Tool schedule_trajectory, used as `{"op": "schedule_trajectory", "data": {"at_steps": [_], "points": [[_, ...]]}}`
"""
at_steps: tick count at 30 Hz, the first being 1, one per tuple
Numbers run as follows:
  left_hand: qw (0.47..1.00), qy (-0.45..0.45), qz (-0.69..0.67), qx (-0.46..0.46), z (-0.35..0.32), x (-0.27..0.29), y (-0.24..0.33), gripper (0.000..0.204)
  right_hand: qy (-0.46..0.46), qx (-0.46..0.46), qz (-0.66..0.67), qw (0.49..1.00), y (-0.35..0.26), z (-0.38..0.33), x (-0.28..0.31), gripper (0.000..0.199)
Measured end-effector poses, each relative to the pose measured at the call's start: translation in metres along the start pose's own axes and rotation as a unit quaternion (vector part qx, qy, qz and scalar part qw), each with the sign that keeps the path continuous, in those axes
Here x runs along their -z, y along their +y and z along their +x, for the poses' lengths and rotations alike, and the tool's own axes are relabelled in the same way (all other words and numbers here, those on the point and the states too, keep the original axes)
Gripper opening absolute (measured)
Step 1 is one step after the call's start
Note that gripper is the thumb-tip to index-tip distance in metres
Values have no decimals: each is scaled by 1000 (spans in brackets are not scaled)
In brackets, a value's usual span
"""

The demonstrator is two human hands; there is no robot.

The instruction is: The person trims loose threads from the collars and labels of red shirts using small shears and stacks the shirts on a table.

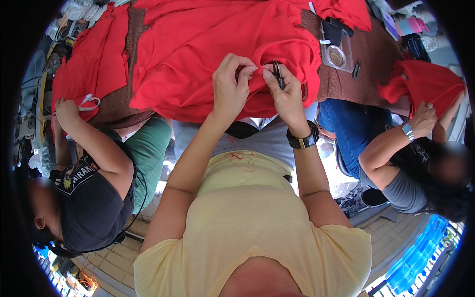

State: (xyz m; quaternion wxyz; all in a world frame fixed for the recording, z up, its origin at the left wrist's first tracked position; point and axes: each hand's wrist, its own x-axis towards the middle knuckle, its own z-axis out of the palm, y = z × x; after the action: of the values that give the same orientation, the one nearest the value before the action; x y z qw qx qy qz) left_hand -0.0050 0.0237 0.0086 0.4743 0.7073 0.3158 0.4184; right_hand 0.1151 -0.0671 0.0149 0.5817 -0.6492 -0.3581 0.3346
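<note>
The left hand (231,85) pinches a fold of the red garment (198,54) just beside the right hand (286,94), which grips small black snips (278,74) over the cloth

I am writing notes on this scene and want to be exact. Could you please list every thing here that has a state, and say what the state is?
left hand: pinching a fold of the cloth
right hand: holding the thread snips at the cloth
thread snips: blades closed or nearly so, hard to tell
red garment: spread over the table, bunched at the hands
wristwatch: strapped on the right wrist
clear round case: lying flat on the table, apparently closed
</note>
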Motion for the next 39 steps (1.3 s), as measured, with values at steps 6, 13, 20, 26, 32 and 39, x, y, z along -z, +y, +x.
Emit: {"op": "schedule_trajectory", "data": {"at_steps": [6, 13, 20, 26, 32, 39], "points": [[993, -29, -76, 91, -2, -3, -8, 6, 86, 128, -128, 980, -27, -14, -8, 26], [995, -33, -52, 77, -4, -2, -6, 8, -17, -89, -86, 992, -34, -30, -16, 47], [997, 8, -57, 48, -8, -6, -8, 5, -35, -84, -120, 989, -24, -26, -14, 44], [1000, -8, 24, -18, -9, -4, -13, 6, -3, -89, -91, 992, -12, -20, -16, 45], [994, 3, -78, 74, -12, -2, -15, 3, 14, -77, -90, 993, -30, -23, 0, 35], [1000, 20, -2, -8, -13, -3, -2, 16, 65, 122, -193, 971, -22, -8, -7, 22]]}}
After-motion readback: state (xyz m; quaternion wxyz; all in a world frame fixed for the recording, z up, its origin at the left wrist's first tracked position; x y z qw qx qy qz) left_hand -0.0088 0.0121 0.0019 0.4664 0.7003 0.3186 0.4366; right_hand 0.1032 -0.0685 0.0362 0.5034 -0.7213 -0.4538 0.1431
